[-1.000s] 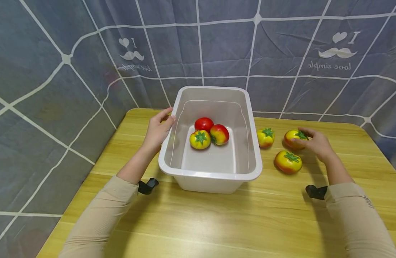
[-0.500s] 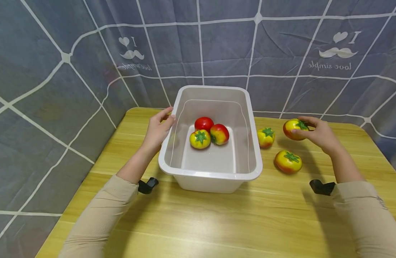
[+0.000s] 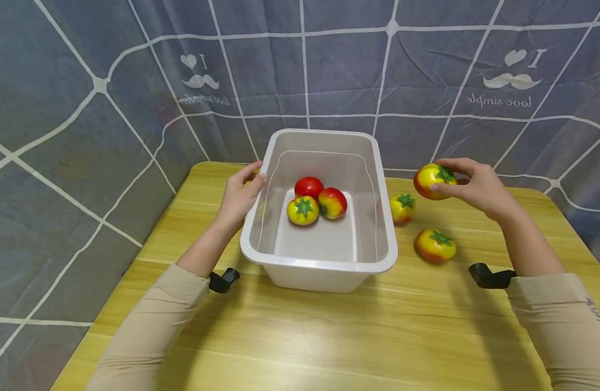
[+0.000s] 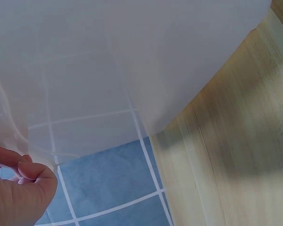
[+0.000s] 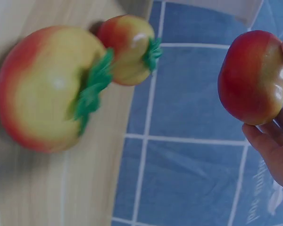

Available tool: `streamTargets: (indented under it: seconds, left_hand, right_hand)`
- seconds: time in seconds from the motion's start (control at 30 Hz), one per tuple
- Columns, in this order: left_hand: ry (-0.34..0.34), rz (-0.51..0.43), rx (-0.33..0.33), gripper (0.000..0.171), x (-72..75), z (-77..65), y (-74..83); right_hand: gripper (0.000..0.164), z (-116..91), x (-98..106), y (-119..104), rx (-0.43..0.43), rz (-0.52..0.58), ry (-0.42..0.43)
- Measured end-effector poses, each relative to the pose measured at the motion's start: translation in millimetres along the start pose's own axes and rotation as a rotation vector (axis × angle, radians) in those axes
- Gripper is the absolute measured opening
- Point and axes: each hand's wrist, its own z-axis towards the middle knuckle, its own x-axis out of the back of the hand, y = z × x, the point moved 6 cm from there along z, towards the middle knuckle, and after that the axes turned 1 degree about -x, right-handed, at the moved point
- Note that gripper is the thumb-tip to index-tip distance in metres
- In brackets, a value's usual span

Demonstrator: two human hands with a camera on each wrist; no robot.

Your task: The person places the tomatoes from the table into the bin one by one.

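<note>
My right hand [image 3: 483,187] grips a yellow-and-red toy tomato [image 3: 429,181] with a green leafy top, holding it above the table. In the right wrist view, thumb and fingers are round the held tomato [image 5: 252,77]. My left hand [image 3: 238,198] pinches the left rim of a light grey plastic bin [image 3: 319,266]. The left wrist view shows its fingers [image 4: 37,172] at the bin's edge. Inside the bin lie a red toy tomato [image 3: 308,187], a yellow one [image 3: 300,213] and a red-yellow one [image 3: 335,203].
On the wooden table [image 3: 300,336], a toy tomato [image 3: 401,210] sits close beside the bin's right wall. Another toy tomato [image 3: 434,247] lies nearer the front. A grey-blue checked curtain [image 3: 344,70] hangs behind the table and along the left.
My right hand has lifted the toy tomato off the table, up and slightly left towards the bin. My left hand and the bin have stayed in place.
</note>
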Motion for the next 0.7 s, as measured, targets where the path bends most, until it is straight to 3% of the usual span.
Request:
streamTargets:
  seconds: [0.7]
  left_hand:
    - [-0.009, -0.007, 0.001, 0.046, -0.1, -0.6, -0.4]
  right_hand:
    - [0.056, 5, -3, -63, 0.110, 0.019, 0.008]
